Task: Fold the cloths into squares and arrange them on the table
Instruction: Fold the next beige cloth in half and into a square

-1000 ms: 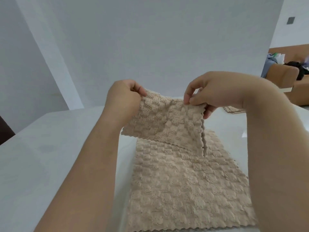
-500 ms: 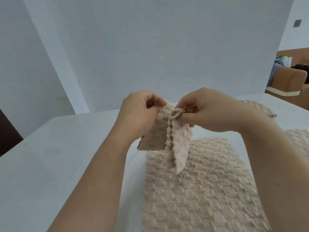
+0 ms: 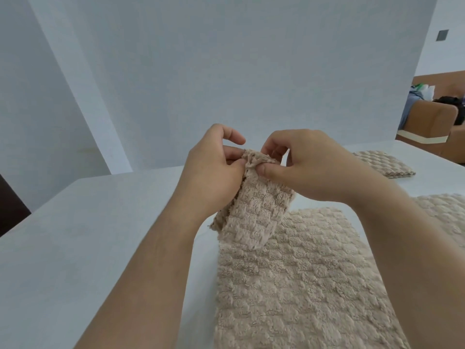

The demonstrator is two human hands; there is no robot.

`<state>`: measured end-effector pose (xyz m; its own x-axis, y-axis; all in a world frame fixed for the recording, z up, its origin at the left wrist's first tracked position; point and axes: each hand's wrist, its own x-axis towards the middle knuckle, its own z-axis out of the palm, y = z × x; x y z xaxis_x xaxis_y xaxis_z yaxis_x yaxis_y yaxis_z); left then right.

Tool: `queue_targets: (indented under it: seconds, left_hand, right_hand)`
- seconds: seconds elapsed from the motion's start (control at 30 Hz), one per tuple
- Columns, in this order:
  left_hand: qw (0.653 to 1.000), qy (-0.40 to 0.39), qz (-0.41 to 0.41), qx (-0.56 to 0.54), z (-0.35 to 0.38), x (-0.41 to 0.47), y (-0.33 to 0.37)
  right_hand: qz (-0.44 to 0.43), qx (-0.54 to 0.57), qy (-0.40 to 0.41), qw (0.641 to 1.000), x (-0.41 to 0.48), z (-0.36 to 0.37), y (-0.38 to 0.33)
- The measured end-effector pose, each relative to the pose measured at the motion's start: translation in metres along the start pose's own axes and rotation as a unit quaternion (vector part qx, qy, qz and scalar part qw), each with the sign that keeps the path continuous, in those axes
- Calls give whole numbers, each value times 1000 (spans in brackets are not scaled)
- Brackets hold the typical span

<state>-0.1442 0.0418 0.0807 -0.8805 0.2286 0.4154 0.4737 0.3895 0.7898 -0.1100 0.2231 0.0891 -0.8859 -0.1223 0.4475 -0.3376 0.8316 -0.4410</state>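
Note:
A small beige waffle-textured cloth [image 3: 254,210] hangs folded in the air above the white table [image 3: 88,235]. My left hand [image 3: 214,170] pinches its top edge from the left, and my right hand [image 3: 302,165] pinches the same edge from the right, the two hands almost touching. Below it a larger beige cloth [image 3: 297,285] lies spread flat on the table. A folded beige cloth [image 3: 382,163] lies at the far right of the table. Another beige cloth [image 3: 445,215] shows at the right edge, partly hidden by my right forearm.
A white wall stands just behind the table. A brown sofa [image 3: 427,124] with clothes and bags on it is beyond the table at the far right. A dark object [image 3: 10,210] shows at the left edge.
My hands have brought the held cloth's two upper corners together, so it hangs folded in half and narrower. The view has shifted, revealing more cloths at the right.

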Motion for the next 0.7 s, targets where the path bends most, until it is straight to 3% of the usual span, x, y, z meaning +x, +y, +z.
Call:
queue_targets:
  seconds: [0.43, 0.7]
  left_hand:
    - [998, 20, 58, 10, 0, -4, 8]
    - [991, 88, 63, 76, -4, 4, -7]
  right_hand:
    - [47, 2, 27, 999, -1, 7, -1]
    - [65, -62, -105, 990, 1, 4, 7]
